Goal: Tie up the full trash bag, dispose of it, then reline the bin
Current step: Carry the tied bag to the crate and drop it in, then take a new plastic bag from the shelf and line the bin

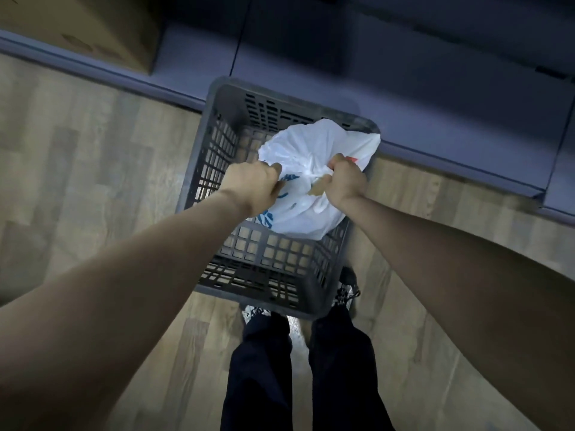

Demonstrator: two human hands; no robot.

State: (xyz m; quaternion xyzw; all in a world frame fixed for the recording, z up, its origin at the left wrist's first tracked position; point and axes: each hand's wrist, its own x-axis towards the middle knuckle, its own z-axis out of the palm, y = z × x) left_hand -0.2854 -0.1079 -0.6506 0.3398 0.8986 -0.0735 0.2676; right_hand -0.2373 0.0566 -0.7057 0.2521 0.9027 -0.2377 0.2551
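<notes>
A full white plastic trash bag with blue print sits inside a dark grey slatted bin on the floor. My left hand grips one twisted end of the bag's top on the left. My right hand grips the other end on the right. Between the two fists the bag's ends cross in a tight knot over the middle of the bag. Both fists are held above the bin's opening.
The bin stands on a wood-look floor against a dark grey cabinet base. A cardboard box sits at the top left. My legs and shoes are right behind the bin's near wall.
</notes>
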